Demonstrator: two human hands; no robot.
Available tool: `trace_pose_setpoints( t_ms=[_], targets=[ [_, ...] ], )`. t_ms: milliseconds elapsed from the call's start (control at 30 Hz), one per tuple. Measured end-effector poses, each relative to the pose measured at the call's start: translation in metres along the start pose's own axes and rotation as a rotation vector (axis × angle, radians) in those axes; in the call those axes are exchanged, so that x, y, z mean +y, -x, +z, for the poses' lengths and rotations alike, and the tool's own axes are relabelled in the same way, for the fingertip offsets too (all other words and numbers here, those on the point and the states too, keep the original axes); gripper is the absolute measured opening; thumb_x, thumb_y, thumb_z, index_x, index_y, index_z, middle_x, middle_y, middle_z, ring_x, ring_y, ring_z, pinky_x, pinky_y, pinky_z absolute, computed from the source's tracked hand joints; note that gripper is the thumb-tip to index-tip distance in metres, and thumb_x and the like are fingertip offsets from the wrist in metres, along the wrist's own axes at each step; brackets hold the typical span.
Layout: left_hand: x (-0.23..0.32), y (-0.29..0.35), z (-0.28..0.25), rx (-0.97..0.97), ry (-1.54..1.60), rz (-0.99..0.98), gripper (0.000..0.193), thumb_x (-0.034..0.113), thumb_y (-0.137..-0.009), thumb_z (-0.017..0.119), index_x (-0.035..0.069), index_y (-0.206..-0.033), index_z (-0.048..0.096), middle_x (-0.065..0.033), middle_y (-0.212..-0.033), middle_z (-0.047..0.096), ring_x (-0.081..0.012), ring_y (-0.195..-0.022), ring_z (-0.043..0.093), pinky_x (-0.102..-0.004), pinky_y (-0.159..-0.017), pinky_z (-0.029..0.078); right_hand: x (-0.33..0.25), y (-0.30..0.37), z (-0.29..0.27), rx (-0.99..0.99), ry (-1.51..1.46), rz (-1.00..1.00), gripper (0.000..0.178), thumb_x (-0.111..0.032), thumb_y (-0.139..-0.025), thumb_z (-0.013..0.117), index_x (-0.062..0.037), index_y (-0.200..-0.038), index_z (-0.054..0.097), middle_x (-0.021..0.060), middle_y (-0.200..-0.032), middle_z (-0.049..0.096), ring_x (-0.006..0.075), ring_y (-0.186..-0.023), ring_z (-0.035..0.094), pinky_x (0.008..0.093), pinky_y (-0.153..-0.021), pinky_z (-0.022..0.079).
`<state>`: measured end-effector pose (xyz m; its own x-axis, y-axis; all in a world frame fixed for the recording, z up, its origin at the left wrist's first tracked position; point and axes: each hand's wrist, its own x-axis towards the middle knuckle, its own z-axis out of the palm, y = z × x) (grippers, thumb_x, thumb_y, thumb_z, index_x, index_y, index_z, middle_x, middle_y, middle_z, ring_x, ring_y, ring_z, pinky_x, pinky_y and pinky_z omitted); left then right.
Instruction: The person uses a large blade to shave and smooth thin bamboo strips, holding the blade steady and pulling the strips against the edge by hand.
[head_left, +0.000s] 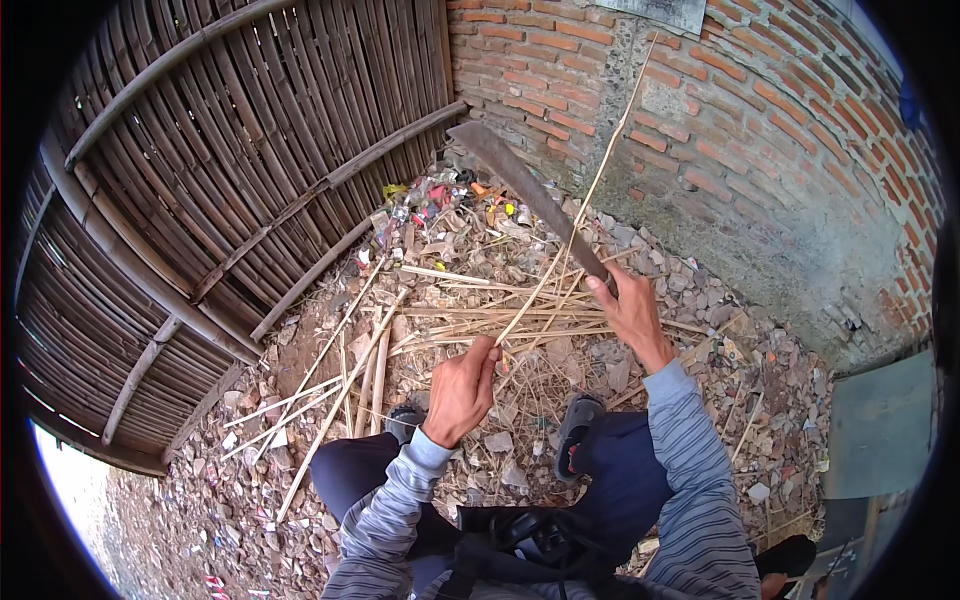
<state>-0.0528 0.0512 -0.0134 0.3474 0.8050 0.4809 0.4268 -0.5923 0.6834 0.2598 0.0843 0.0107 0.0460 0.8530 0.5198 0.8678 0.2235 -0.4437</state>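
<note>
The left hand [463, 392] pinches the lower end of a long pale strip [601, 175], which slants up and away, crossing the machete blade [525, 186]. The right hand [632, 312] grips the machete just beside the strip, blade pointing up-left.

Left grip [463, 392] pinched, nearer body; right grip [634, 315] clenched, farther forward; forearms [695, 460] extended.
</note>
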Motion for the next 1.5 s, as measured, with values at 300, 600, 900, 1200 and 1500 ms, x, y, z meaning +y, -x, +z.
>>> trace_pose_setpoints(
  t_ms=[300, 600, 900, 1200, 1500],
  targets=[
    [-0.008, 0.028, -0.018, -0.006, -0.047, 0.009, 0.008, 0.010, -0.105, 0.056, 0.005, -0.109, 0.061, -0.0187, -0.066, 0.063, -0.0399, -0.057, 0.064, -0.0471, -0.051, 0.045, 0.006, -0.001, -0.002, 0.050, 0.001, -0.226, 0.065, -0.068, -0.098, 0.060, -0.0036, -0.097, 0.071, 0.0124, -0.059, 0.061, 0.0292, -0.055, 0.067, 0.0437, -0.050, 0.050],
    [-0.014, 0.063, -0.060, -0.089, -0.140, -0.033, 0.010, 0.008, -0.103, 0.058, 0.004, -0.111, 0.062, -0.0207, -0.067, 0.063, -0.0429, -0.061, 0.065, -0.0494, -0.055, 0.046, 0.024, -0.004, -0.008, 0.069, 0.000, -0.122, 0.063, -0.064, -0.101, 0.059, -0.0023, -0.107, 0.072, 0.0154, -0.059, 0.061, 0.0337, -0.055, 0.066, 0.0474, -0.052, 0.049],
    [-0.049, 0.096, -0.139, -0.166, -0.321, -0.110, 0.013, 0.005, -0.097, 0.060, 0.003, -0.109, 0.065, -0.0215, -0.081, 0.072, -0.0440, -0.071, 0.069, -0.0494, -0.062, 0.052, 0.075, -0.016, -0.037, 0.169, 0.113, 0.181, 0.065, -0.065, -0.100, 0.058, -0.0016, -0.103, 0.071, 0.0178, -0.069, 0.066, 0.0399, -0.065, 0.068, 0.0491, -0.060, 0.050],
    [-0.125, 0.116, -0.205, 0.055, -0.444, -0.384, 0.028, 0.024, -0.106, 0.055, -0.001, -0.106, 0.067, -0.0253, -0.084, 0.070, -0.0447, -0.082, 0.069, -0.0503, -0.073, 0.050, 0.147, -0.011, -0.015, 0.157, -0.613, 0.811, 0.064, -0.065, -0.104, 0.055, -0.0072, -0.076, 0.057, 0.0012, -0.059, 0.048, 0.0154, -0.047, 0.046, 0.0338, -0.047, 0.039],
    [-0.039, -0.024, -0.116, 0.035, 0.583, -0.476, 0.029, 0.028, -0.115, 0.046, 0.008, -0.114, 0.067, 0.0097, -0.065, 0.036, -0.0020, -0.053, 0.029, -0.0229, -0.049, 0.023, 0.209, 0.030, -0.002, -0.387, 0.433, 0.627, 0.057, -0.048, -0.080, 0.084, 0.0014, -0.107, 0.074, 0.0223, -0.099, 0.076, 0.0382, -0.095, 0.074, 0.0483, -0.083, 0.057]
  ],
)
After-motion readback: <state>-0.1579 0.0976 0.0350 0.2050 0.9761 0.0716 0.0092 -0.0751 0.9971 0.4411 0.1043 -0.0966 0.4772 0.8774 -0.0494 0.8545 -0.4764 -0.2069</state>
